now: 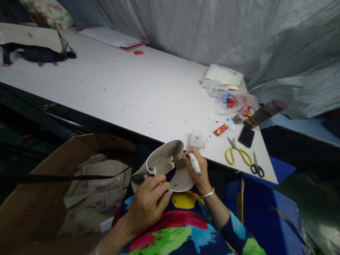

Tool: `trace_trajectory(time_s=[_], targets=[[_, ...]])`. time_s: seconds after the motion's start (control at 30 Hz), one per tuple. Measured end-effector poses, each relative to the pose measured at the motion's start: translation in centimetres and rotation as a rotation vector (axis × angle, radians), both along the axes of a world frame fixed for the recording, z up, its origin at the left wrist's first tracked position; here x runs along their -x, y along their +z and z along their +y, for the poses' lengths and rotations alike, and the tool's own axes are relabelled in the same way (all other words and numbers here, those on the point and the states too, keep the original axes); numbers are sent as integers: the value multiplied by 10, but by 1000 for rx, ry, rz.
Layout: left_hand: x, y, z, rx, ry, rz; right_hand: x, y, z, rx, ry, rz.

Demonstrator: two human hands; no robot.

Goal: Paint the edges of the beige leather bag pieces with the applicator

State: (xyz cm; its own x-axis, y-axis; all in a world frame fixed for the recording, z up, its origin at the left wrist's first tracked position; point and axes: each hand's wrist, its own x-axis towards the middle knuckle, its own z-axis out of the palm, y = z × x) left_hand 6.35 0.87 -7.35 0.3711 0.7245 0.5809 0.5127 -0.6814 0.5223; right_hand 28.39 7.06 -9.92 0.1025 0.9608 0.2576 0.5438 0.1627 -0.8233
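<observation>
the beige bag piece (164, 161) is held up over the person's lap, just off the near edge of the tabletop (132, 88), and its curled upper rim overlaps that edge in the view. the left hand (147, 203) holds it from below, with the fingers pressed together and curled and the thumb pinching the lower edge of the piece. the right hand (198, 173), with a silver bracelet (208, 194) on the wrist, is closed around a white-handled tool (194, 163) held like a pen. the tool's thin metal tip touches the inner face of the piece.

on the tabletop, a small white pad (196, 139) lies at the near edge just beyond the right hand. toward the near right corner are yellow scissors (237, 153), dark-handled scissors (256, 166), a black phone (246, 136) and a red packet (220, 130). a clear plastic bag (233, 102) lies further along the right edge. below the near edge, to the left, a cardboard box (32, 198) holds beige bags (98, 187).
</observation>
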Motion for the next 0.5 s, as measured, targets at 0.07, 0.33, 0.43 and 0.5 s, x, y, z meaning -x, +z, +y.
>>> trace_trajectory(time_s=[0.07,0.33,0.43,0.5], targets=[[-4,4,5,-10,1,-20,-1,2,-1,7,22,5],[-9,17,27,-81,64,-70,-2,18,-9,99,47,146],[1,26,39,-115,97,-99,-5,30,-17,123,10,163],[14,37,49,-119,129,-151,-14,41,-25,123,-45,129]])
